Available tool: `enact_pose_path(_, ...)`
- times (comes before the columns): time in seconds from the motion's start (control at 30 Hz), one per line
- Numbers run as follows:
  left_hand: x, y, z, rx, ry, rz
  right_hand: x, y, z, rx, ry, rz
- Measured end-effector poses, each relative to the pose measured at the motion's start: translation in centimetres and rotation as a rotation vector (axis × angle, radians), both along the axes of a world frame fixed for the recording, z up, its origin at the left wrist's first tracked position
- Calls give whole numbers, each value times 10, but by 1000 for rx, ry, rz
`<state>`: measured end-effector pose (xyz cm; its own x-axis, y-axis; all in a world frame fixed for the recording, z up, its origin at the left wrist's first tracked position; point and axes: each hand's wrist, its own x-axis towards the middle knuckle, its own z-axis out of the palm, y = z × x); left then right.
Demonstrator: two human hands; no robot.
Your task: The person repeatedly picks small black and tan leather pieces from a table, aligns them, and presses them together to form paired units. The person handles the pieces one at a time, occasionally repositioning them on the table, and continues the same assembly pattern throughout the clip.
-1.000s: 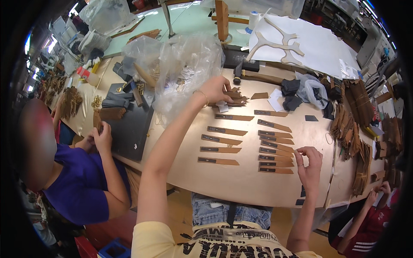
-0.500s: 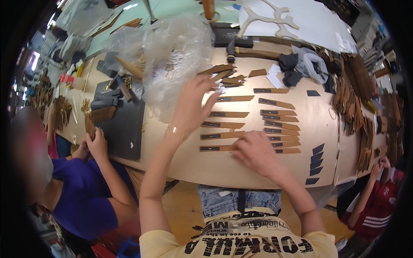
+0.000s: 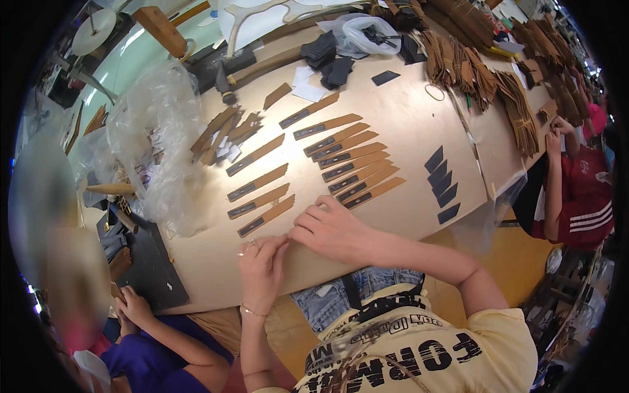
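Note:
My left hand (image 3: 261,262) and my right hand (image 3: 331,226) meet near the table's front edge, fingers bent into pinches. Whatever lies between the fingertips is hidden; a small shiny spot shows at the left fingers. Just beyond them lies the nearest brown strip (image 3: 275,215) of the left column, its left end bearing a dark patch with a slot. More such strips lie above it. To their right is a second column of slotted brown strips (image 3: 370,196), partly overlapping. A loose heap of brown strips (image 3: 221,134) with white bits sits at the far left.
Several dark slanted pieces (image 3: 445,180) lie in a row at right. Farther back are a hammer (image 3: 224,85), black pieces (image 3: 320,51), a plastic bag (image 3: 363,33) and brown bundles (image 3: 517,111). Crumpled clear plastic (image 3: 164,150) covers the left. Co-workers sit at both sides.
My view has turned. My left hand came back from the heap to meet my right hand at the front edge. The nearest strip of the left column no longer lies on the table.

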<state>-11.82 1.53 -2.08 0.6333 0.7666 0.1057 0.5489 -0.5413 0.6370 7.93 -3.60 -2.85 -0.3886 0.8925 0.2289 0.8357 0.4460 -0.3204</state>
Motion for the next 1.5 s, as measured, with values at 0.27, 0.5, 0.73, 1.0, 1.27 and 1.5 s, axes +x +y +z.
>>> enact_pose_path(0.27, 31, -14, 31, -557, -289, 111, 21, -63, 143, 527, 642, 8)
enact_pose_path(0.5, 76, -35, 32, -715, -356, 13, -3, -56, 140, 685, 947, -48)
enact_pose_path(0.73, 114, -34, 32, -904, -428, -117, 49, -82, 119, 315, 260, -111)
enact_pose_path(1.0, 146, -17, 30, -1012, -435, -109, 172, -121, 13, -105, -185, -742)
enact_pose_path(1.27, 175, -15, 31, -1048, -423, -171, 158, -102, -17, -110, -119, -822)
enact_pose_path(1.5, 195, -21, 26, -1058, -400, -203, 174, -102, 2, -118, 919, -950)
